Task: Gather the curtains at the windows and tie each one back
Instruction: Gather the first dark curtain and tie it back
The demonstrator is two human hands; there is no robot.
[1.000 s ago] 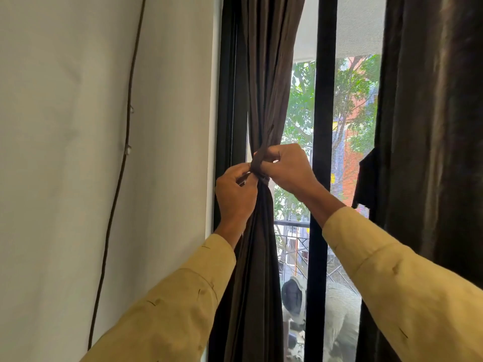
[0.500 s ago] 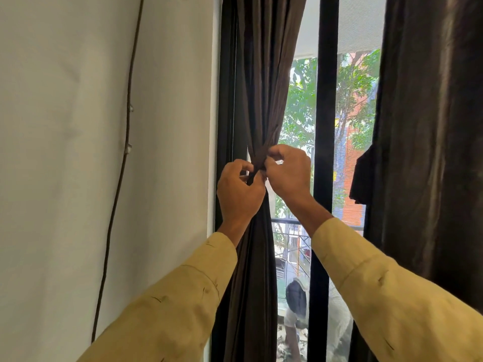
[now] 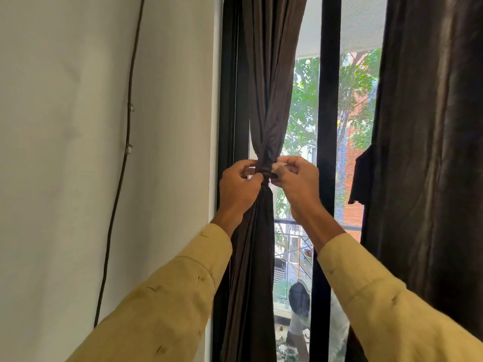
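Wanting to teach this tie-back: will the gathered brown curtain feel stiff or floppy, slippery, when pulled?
Probably floppy: the curtain cinches into soft folds where the left hand and right hand pinch the tie band. Its sheen suggests it may slip. Likely light, hanging in thin pleats.

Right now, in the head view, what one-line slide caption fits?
Left hand and right hand pinch the tie around the gathered brown curtain.

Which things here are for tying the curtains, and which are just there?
For the job: left curtain, bunched; tie round it; left hand and right hand pinching the tie; right curtain, hanging loose.
Just there: cable on the wall; window bar; trees outside.
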